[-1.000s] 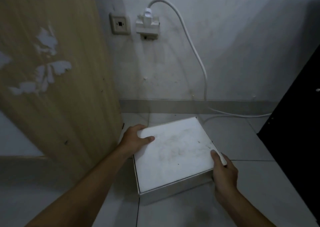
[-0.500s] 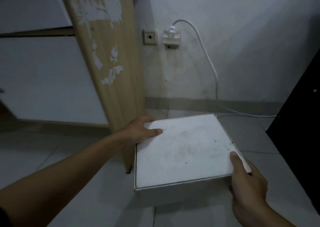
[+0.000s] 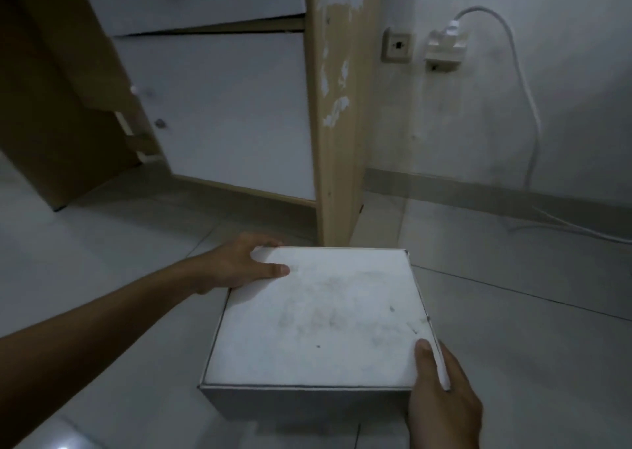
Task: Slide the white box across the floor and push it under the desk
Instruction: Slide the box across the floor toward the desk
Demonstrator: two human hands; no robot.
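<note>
A flat white box [image 3: 318, 318] with a smudged lid rests on the pale tiled floor, just in front of the wooden side panel [image 3: 337, 134] of the desk. My left hand [image 3: 239, 264] grips the box's far left corner, thumb on the lid. My right hand [image 3: 441, 397] holds the near right corner, thumb on the lid and fingers down the side. The space under the desk [image 3: 212, 113] lies to the left of the panel, backed by a white wall.
A second wooden panel [image 3: 51, 106] stands at the far left. On the wall to the right are a socket [image 3: 396, 46] and a plug adapter [image 3: 444, 48], with a white cable [image 3: 526, 106] running down onto the floor.
The view has swung left and the box has shifted left and toward me, from beside the panel to in front of it. Both hands keep their hold on the same corners.
</note>
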